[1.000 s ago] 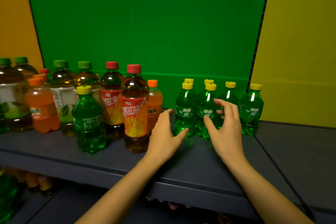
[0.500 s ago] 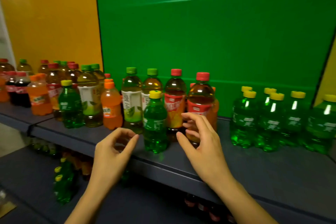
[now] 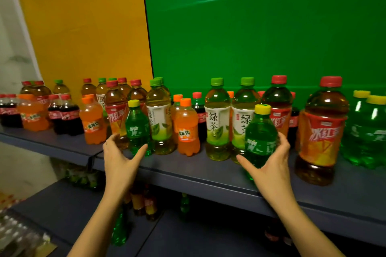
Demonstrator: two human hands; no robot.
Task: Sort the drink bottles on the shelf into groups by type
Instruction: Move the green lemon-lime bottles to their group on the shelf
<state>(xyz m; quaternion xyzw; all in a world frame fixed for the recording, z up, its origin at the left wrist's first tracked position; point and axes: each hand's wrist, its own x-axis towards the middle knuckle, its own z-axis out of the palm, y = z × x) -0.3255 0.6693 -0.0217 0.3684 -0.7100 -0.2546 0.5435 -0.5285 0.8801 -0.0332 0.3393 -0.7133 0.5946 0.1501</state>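
Note:
Mixed drink bottles crowd the dark shelf (image 3: 208,175). My right hand (image 3: 269,165) wraps a small green soda bottle with a yellow cap (image 3: 260,131) at the shelf front, thumb on its left side and fingers on its right. My left hand (image 3: 120,158) is spread just in front of a second small green soda bottle (image 3: 136,129), fingers apart and holding nothing. Several matching green soda bottles (image 3: 369,131) are grouped at the far right. Two green tea bottles (image 3: 217,123) stand behind my right hand, with a big iced tea bottle (image 3: 321,131) to its right.
Orange soda bottles (image 3: 187,129), dark cola bottles (image 3: 66,115) and more tea bottles fill the shelf's left half. A lower shelf (image 3: 62,204) holds further bottles. Yellow (image 3: 87,27) and green (image 3: 261,27) back panels stand behind the shelf.
The view has swung left and closer. My right hand has closed around the front green soda bottle. My left hand has risen to the second green soda bottle.

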